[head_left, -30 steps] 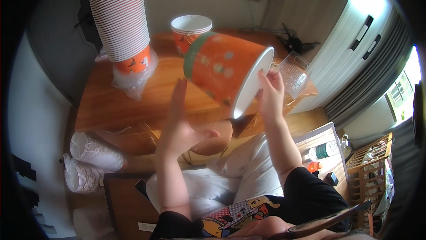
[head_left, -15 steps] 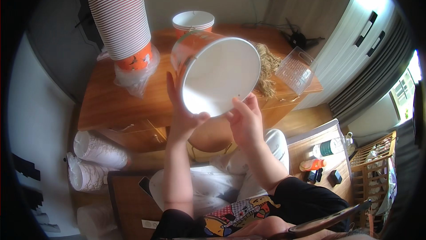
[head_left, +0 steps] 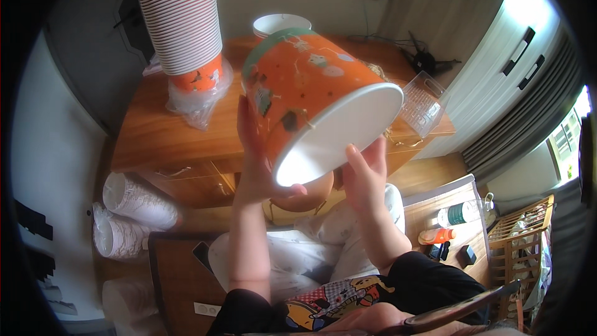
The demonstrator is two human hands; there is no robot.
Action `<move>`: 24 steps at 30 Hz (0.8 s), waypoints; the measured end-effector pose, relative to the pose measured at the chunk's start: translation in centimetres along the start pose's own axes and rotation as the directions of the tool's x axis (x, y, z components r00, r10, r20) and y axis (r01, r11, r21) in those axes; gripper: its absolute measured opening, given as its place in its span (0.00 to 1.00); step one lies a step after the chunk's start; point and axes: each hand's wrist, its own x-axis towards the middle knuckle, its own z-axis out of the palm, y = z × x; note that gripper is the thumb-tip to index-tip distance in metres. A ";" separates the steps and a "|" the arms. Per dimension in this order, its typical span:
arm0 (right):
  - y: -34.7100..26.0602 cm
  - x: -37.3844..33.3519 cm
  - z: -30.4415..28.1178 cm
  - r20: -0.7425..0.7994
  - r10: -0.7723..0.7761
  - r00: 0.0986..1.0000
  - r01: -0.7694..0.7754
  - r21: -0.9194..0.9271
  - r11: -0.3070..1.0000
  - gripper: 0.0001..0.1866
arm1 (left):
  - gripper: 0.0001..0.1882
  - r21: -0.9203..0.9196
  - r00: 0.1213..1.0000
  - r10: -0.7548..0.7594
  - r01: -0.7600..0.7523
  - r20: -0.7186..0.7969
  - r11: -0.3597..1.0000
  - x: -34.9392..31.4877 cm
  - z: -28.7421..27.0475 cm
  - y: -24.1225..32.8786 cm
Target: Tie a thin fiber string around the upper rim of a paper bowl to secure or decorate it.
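Observation:
An orange printed paper bucket (head_left: 317, 72) is tilted in front of me, its white open mouth facing down toward me and to the right. A green band circles its base end, and a small bit of twine shows at its side near the rim. My left hand (head_left: 256, 171) grips the bucket's left side, thumb at the lower rim. With its fingers at the rim's lower right, my right hand (head_left: 367, 174) holds the edge, thumb inside the mouth. Tan twine (head_left: 377, 71) lies mostly hidden behind the bucket.
On the wooden desk (head_left: 149, 140) stand a tall stack of buckets (head_left: 180, 22) in a plastic bag, another bucket (head_left: 281, 23) and a clear plastic basket (head_left: 425, 105). Wrapped bucket stacks (head_left: 134, 202) lie at left. Bottles (head_left: 457, 213) lie at right near a wooden rack (head_left: 519, 230).
The bucket has turned so more of its orange printed side shows, and its mouth has swung to the right and downward. My right hand has moved right with the rim.

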 end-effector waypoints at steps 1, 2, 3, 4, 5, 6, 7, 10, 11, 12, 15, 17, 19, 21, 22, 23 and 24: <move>0.6 0.0 -0.1 -0.025 -0.281 0.959 0.274 -0.156 0.949 0.26 | 0.81 0.003 1.000 -0.001 0.001 -0.002 1.000 -0.3 -0.2 -0.3; 0.9 0.0 -0.2 -0.004 -0.544 0.839 0.516 -0.311 0.798 0.26 | 0.81 -0.003 1.000 -0.029 0.029 -0.007 1.000 -0.4 -0.3 -0.4; 0.8 0.1 -0.7 0.070 -0.748 0.660 0.676 -0.491 0.550 0.27 | 0.81 -0.010 0.998 -0.056 0.056 -0.012 0.998 -0.4 -0.4 -0.5; 0.6 0.5 -1.5 0.263 -0.849 0.458 0.817 -0.501 0.286 0.27 | 0.81 -0.011 0.999 -0.053 0.053 -0.012 0.999 -0.2 -0.4 -0.6; 0.1 0.8 -2.4 0.446 -0.866 0.226 0.892 -0.453 0.000 0.27 | 0.81 0.044 0.999 0.050 -0.050 0.000 0.998 0.5 -0.2 -0.1; -1.5 0.2 -2.0 0.638 -0.725 0.259 0.905 -0.422 -0.049 0.24 | 0.80 0.098 0.989 0.147 -0.147 0.014 0.984 0.9 -0.1 0.3; -2.8 -0.1 -1.5 0.734 -0.570 0.370 0.882 -0.471 -0.035 0.20 | 0.80 0.097 0.989 0.146 -0.146 0.012 0.985 0.9 0.2 0.6; -4.9 0.4 1.7 0.775 -0.285 0.564 0.793 -0.604 -0.074 0.15 | 0.81 -0.234 0.999 -0.010 0.000 -0.044 0.972 0.9 1.4 2.2; -5.6 0.6 2.9 0.780 -0.195 0.595 0.776 -0.620 -0.111 0.16 | 0.81 -0.232 0.999 -0.008 -0.003 -0.046 0.973 0.9 1.0 2.2; -5.8 0.7 3.5 0.768 -0.088 0.634 0.751 -0.639 -0.168 0.16 | 0.81 -0.148 0.999 0.032 -0.031 0.003 0.989 0.9 0.4 2.0; -5.2 1.8 4.1 0.754 0.082 0.652 0.742 -0.612 -0.274 0.16 | 0.81 -0.074 0.997 0.041 -0.036 0.065 0.997 0.8 0.2 1.5; -4.8 2.4 4.4 0.728 0.139 0.671 0.732 -0.621 -0.282 0.17 | 0.80 -0.079 0.997 0.012 -0.006 0.077 0.997 0.7 0.6 1.6; -4.6 2.9 4.7 0.649 0.270 0.711 0.703 -0.647 -0.296 0.19 | 0.80 -0.207 0.994 -0.106 0.112 0.040 0.972 0.7 1.2 2.0; -3.7 3.4 4.2 0.660 0.260 0.705 0.709 -0.641 -0.295 0.19 | 0.80 -0.158 0.994 -0.091 0.099 0.058 0.982 0.6 0.9 1.5; -3.3 3.7 3.8 0.669 0.253 0.699 0.715 -0.635 -0.294 0.19 | 0.80 -0.110 0.994 -0.079 0.087 0.074 0.990 0.6 0.7 1.3; -3.0 3.8 3.7 0.669 0.253 0.699 0.715 -0.635 -0.293 0.19 | 0.80 -0.108 0.994 -0.080 0.088 0.075 0.990 0.5 0.7 1.3; -2.9 4.0 3.6 0.710 0.219 0.669 0.740 -0.609 -0.286 0.17 | 0.80 -0.121 0.994 -0.085 0.093 0.069 0.988 0.5 0.6 1.2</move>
